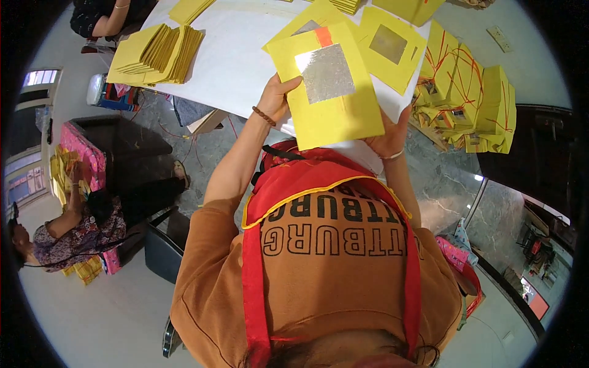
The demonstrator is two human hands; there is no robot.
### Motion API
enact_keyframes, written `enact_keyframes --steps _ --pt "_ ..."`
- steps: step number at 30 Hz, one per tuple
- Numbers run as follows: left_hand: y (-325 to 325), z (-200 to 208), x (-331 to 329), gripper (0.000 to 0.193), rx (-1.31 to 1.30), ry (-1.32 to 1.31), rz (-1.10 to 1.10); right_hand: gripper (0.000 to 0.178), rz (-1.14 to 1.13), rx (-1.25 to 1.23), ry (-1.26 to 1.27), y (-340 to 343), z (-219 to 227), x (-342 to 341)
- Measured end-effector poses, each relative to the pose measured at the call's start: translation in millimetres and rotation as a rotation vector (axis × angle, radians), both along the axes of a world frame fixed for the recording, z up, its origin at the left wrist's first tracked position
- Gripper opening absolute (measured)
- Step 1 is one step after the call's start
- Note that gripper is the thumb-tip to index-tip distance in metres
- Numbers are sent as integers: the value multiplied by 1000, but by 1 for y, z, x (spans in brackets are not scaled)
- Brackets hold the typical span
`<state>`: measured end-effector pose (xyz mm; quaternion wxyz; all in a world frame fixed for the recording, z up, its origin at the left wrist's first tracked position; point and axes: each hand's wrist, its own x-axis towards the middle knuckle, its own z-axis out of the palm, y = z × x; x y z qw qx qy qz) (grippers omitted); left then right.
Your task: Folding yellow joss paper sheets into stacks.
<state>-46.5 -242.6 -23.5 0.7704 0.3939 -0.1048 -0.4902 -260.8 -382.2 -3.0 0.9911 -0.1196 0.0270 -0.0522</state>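
A yellow paper sheet (pixel 334 119) with a silver foil square and an orange-red patch above it is tilted up over the near edge of the table. My left hand (pixel 276 95) pinches its left side, thumb on the front and fingers behind. At the lower right corner my right hand (pixel 391 134) holds the sheet's edge, with some fingers hidden by the paper. Just beyond lie another foil-squared yellow sheet (pixel 396 46) on the right and a partly covered one (pixel 288 30) behind the held sheet.
The white table (pixel 227 58) bears a fanned stack of folded yellow paper (pixel 156 55) on the left. Yellow bundles tied with red string (pixel 469 92) are piled to the right. A co-worker (pixel 67 230) sits at left with yellow paper; another person's arm (pixel 113 18) is at far left.
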Motion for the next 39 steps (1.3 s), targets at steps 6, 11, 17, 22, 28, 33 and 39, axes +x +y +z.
enact_keyframes --steps 6,11,17,22,28,33,39 --pt "-10 13 -13 43 19 -155 -123 48 -29 -654 495 -37 -23 29" --pt "-10 6 -16 57 -64 2 -14 40 -261 -680 412 -11 -18 44" --pt "-14 17 -18 55 -12 -57 -98 43 -337 -655 374 -5 -26 36" --pt "-20 13 -21 45 45 -88 -93 40 -379 -584 397 -6 -32 28" --pt "-25 12 -28 40 5 -282 -46 40 -379 -580 415 -10 -41 16" --pt "-25 8 -31 39 8 -419 -88 33 -267 -472 380 -14 -31 14" --pt "-23 4 -40 37 15 -496 -37 22 -367 -486 374 -16 -56 12"
